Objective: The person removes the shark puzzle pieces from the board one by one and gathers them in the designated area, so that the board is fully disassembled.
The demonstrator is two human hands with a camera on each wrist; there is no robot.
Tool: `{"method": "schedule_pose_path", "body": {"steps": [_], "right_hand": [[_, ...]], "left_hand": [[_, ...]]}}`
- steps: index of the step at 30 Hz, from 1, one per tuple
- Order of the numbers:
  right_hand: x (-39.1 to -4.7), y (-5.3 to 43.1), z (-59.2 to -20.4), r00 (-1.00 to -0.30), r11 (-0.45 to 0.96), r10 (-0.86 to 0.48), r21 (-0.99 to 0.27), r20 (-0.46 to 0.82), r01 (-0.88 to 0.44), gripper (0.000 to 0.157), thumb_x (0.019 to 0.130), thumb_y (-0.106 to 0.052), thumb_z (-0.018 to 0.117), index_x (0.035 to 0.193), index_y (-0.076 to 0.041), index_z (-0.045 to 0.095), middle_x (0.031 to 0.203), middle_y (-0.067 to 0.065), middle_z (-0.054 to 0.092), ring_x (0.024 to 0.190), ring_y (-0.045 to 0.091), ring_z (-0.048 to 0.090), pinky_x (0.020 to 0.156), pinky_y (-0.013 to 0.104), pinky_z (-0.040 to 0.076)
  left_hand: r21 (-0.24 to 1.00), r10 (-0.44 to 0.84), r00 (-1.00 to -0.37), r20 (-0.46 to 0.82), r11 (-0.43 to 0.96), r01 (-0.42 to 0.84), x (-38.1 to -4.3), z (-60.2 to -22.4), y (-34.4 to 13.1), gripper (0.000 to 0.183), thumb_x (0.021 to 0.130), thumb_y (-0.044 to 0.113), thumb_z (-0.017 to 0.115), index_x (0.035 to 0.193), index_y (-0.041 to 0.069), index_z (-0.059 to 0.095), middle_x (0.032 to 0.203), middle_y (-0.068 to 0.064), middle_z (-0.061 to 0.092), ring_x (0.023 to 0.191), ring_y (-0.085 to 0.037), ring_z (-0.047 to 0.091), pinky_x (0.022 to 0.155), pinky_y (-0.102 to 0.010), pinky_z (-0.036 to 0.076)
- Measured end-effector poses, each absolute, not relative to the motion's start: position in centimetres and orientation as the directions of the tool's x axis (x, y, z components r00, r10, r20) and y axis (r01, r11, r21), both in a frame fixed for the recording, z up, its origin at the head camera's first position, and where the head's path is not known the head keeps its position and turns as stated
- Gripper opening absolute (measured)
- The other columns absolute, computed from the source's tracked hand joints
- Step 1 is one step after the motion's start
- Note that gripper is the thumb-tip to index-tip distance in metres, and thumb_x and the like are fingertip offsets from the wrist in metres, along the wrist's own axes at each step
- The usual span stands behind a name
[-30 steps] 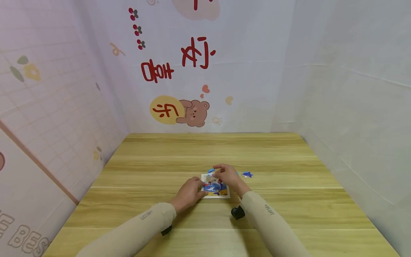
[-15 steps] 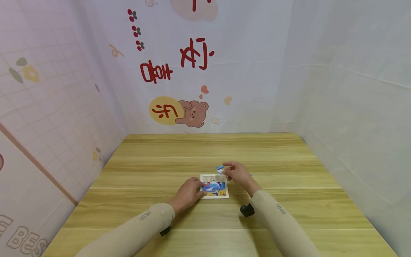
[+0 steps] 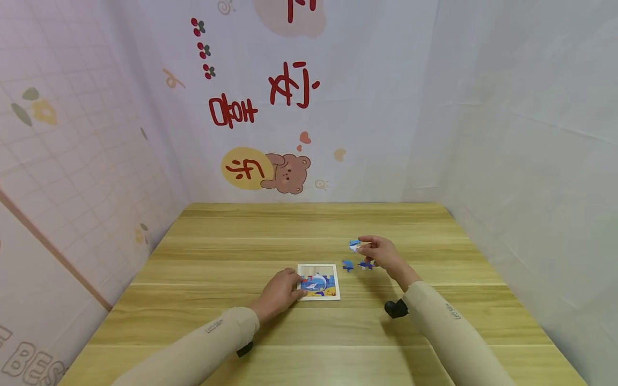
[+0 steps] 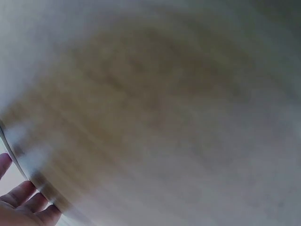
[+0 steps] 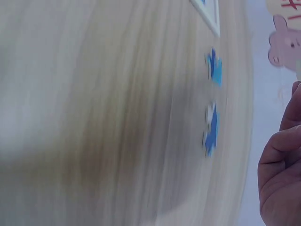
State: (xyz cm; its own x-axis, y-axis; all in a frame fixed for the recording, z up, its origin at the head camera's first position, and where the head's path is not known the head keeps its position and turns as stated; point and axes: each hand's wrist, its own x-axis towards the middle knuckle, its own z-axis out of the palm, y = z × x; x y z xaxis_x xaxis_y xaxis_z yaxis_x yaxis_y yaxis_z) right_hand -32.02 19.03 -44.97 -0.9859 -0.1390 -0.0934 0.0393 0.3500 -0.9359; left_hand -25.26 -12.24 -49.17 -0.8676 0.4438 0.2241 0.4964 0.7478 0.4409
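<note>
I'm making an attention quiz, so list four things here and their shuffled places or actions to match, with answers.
1. Bare left hand
2. Bare right hand
3. Light-and-dark-blue jigsaw piece
4. Brown cartoon bear

A. Lying loose on the wood-grain table
B. On the white backdrop
C. Pinching a blue-and-white jigsaw piece
D. Touching a white rectangular puzzle frame

Pairs: 1-D, 2-C, 3-A, 4-B
</note>
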Motion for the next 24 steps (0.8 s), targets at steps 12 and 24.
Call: {"method": "schedule_pose_path", "body": {"steps": [12, 24], "right_hand": [[-31.9, 25.6, -45.7, -0.987, 0.393, -0.12, -0.918, -0.109, 0.053, 0.052, 0.098, -0.021, 0.065, 0.143, -0.002, 0.049, 0.105, 0.008, 0.068, 0.082, 0.024, 0.062, 0.061, 0.03, 0.043], [-31.4, 28.8, -47.4, -0.972, 0.378, -0.164, -0.921, -0.169, 0.097, 0.05, 0.097, -0.014, 0.065, 0.141, 0.005, 0.048, 0.093, 0.007, 0.065, 0.074, 0.017, 0.055, 0.058, 0.027, 0.042]], "left_hand": [[0.44, 0.439, -0.872, 0.217, 0.753, 0.489, -25.5, -49.7, -12.4, 0.033, 0.089, 0.022, 0.075, 0.111, -0.003, 0.07, 0.11, -0.015, 0.062, 0.104, -0.031, 0.059, 0.094, -0.047, 0.046], [0.446, 0.441, -0.873, 0.211, 0.751, 0.487, -25.5, -49.9, -12.3, 0.034, 0.09, 0.023, 0.074, 0.112, -0.003, 0.069, 0.107, -0.013, 0.061, 0.098, -0.028, 0.058, 0.091, -0.046, 0.047]]}}
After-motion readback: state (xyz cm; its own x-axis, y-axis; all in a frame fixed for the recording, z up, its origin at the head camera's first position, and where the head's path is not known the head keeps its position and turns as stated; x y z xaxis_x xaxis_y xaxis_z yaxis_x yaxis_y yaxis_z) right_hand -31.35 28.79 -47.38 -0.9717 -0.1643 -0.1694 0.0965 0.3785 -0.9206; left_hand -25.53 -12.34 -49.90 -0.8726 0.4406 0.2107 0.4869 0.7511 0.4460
